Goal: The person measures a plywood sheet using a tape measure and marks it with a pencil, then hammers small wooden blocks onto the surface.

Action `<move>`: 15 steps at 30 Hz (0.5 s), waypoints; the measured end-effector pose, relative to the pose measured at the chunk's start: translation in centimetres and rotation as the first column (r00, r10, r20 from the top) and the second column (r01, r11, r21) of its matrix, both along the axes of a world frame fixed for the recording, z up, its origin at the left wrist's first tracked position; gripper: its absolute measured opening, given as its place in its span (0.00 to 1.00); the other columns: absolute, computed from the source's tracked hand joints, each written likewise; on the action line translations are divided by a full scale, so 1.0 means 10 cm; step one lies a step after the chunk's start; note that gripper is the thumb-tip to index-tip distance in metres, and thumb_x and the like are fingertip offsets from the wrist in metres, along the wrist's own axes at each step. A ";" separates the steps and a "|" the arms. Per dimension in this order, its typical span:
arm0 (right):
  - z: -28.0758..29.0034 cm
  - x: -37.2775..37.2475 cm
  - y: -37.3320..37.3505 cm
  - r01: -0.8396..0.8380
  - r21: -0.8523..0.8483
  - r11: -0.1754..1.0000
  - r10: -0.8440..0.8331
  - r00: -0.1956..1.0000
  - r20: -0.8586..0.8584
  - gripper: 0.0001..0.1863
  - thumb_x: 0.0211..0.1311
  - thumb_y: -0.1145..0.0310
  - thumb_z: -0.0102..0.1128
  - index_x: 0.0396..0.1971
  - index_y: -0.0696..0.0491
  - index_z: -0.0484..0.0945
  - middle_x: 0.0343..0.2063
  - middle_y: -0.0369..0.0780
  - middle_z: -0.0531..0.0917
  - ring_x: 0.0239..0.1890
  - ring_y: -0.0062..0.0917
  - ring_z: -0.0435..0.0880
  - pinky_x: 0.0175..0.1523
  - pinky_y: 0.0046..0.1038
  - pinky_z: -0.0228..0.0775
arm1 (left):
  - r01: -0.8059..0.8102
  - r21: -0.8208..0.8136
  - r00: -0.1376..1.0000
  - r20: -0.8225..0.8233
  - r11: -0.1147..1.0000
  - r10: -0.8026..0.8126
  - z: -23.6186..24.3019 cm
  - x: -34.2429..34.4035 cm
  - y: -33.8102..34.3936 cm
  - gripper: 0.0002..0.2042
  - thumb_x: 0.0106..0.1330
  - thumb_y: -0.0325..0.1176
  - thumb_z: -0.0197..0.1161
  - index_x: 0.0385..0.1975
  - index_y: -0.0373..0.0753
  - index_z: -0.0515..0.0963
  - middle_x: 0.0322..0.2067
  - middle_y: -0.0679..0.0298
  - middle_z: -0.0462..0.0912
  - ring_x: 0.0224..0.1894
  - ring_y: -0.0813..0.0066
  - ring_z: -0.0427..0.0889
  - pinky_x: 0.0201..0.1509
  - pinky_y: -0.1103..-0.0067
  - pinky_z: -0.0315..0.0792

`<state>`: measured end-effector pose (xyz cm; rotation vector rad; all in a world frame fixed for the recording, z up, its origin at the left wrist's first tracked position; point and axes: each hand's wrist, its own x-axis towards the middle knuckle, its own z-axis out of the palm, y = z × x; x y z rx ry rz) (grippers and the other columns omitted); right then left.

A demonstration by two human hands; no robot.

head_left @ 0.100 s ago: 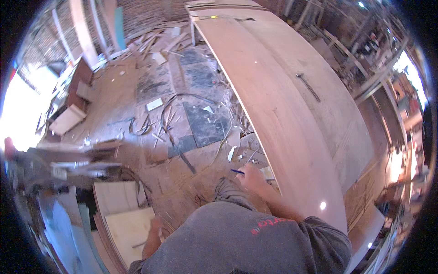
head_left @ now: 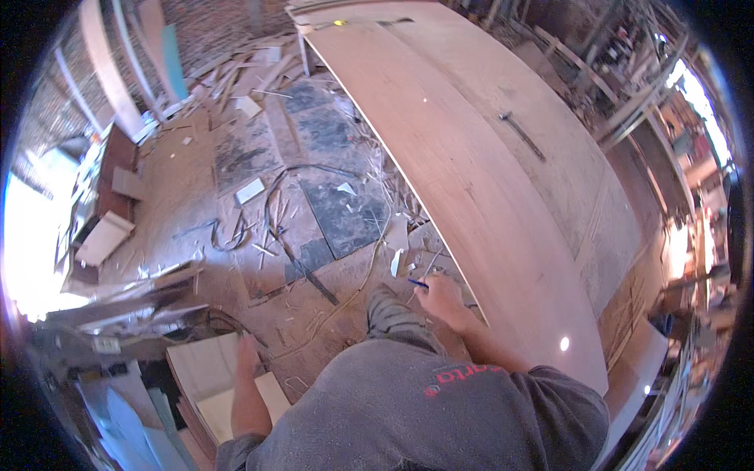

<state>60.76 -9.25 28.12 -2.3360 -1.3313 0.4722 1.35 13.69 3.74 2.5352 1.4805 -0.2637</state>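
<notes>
Pen (head_left: 419, 282): slim and dark blue; held just off the left edge of the wooden sheet (head_left: 448, 141), at its near end.
Right hand (head_left: 441, 298): closed narrowly around the pen.
Left hand (head_left: 249, 355): blurred, held at the near left by pale boards (head_left: 200, 357); whether anything is gripped cannot be told.
Sheet surface: broad, pinkish brown on the left and greyer on the right, stretched from near right to far middle.
Floor (head_left: 177, 169): brown, patched with dark panels (head_left: 334, 235), strewn with wood scraps (head_left: 259, 69).
Brick wall (head_left: 212, 23): seen at the far left, with planks (head_left: 106, 67) stood before it.
Hammer (head_left: 522, 136): laid on the greyer part.
In the way: part of the sheet's near left edge is hidden by the right forearm (head_left: 488, 341).
</notes>
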 end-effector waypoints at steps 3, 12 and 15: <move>-0.25 0.41 0.41 0.129 -0.069 0.989 -0.125 0.990 0.062 0.13 0.56 0.60 0.66 0.32 0.54 0.85 0.33 0.48 0.84 0.36 0.45 0.84 0.42 0.44 0.75 | -0.246 -0.818 0.166 0.493 0.520 0.854 0.71 1.04 1.48 0.06 0.68 0.33 0.58 0.35 0.40 0.80 0.29 0.66 0.82 0.27 0.75 0.80 0.27 0.77 0.72; -0.03 1.64 3.41 0.033 -0.053 0.998 -0.035 0.999 -0.034 0.11 0.58 0.59 0.64 0.31 0.50 0.86 0.27 0.46 0.85 0.33 0.42 0.85 0.40 0.43 0.75 | -0.401 -0.656 0.617 0.324 0.640 0.718 0.91 2.20 2.88 0.04 0.68 0.32 0.59 0.33 0.44 0.82 0.29 0.71 0.81 0.27 0.80 0.78 0.28 0.80 0.70; 0.41 2.16 4.61 -0.022 0.063 0.998 0.019 0.998 0.057 0.10 0.59 0.58 0.64 0.32 0.49 0.87 0.26 0.44 0.85 0.32 0.41 0.85 0.38 0.40 0.76 | -0.344 -0.657 0.817 0.142 0.670 0.559 0.71 2.35 3.00 0.05 0.67 0.31 0.59 0.33 0.44 0.82 0.29 0.70 0.81 0.28 0.77 0.78 0.29 0.77 0.71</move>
